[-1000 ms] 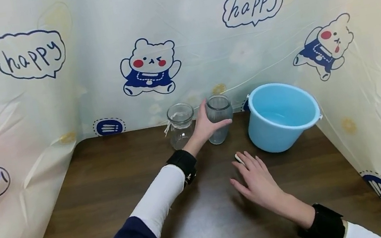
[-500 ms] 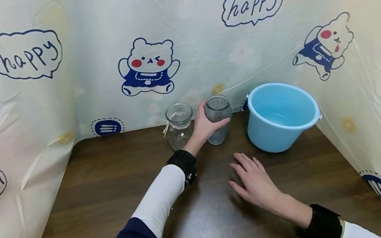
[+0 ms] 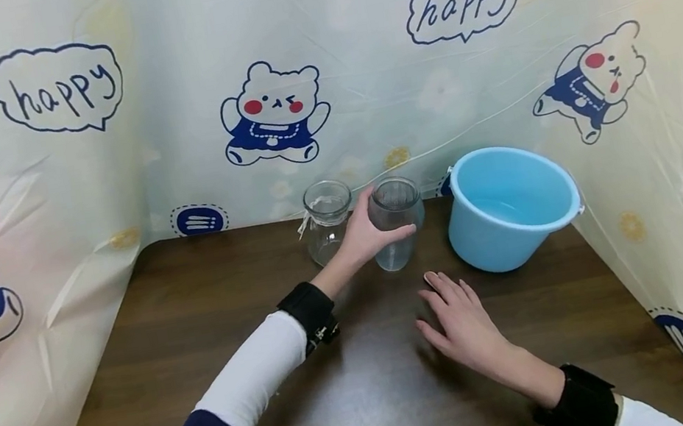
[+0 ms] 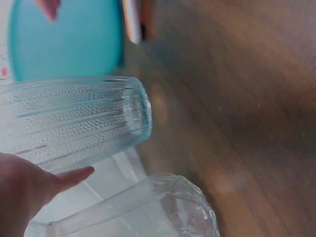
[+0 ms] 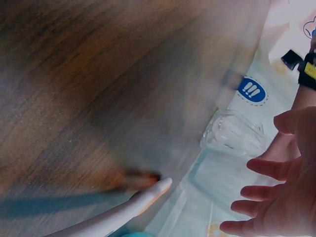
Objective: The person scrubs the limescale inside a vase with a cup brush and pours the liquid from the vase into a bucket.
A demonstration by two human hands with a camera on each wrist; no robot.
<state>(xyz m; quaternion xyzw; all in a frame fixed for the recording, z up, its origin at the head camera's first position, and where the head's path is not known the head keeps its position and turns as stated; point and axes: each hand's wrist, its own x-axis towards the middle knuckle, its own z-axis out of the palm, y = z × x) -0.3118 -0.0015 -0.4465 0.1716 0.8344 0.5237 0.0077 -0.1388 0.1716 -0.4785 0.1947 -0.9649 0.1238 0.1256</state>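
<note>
My left hand (image 3: 368, 232) grips a tall clear glass vase (image 3: 396, 256), its thumb across the near side. The vase's ribbed, dimpled wall (image 4: 84, 113) shows in the left wrist view. Just left stands a second glass vase (image 3: 322, 244) with a narrow neck and a tied cord, partly behind my left hand. Above the table in front of the bucket, my right hand (image 3: 465, 327) has its fingers spread and fairly straight. A slim white stick-like thing (image 5: 126, 212), orange underneath, shows below it in the right wrist view; whether the hand touches it is hidden.
A light blue bucket (image 3: 497, 244) stands at the back right, close to the gripped vase. The brown wooden table (image 3: 198, 325) ends against a printed fabric backdrop (image 3: 379, 110), which also rises along both sides.
The gripped vase and my left hand have shifted slightly toward me over the last half second. My right hand, the other vase and the bucket have stayed about where they were.
</note>
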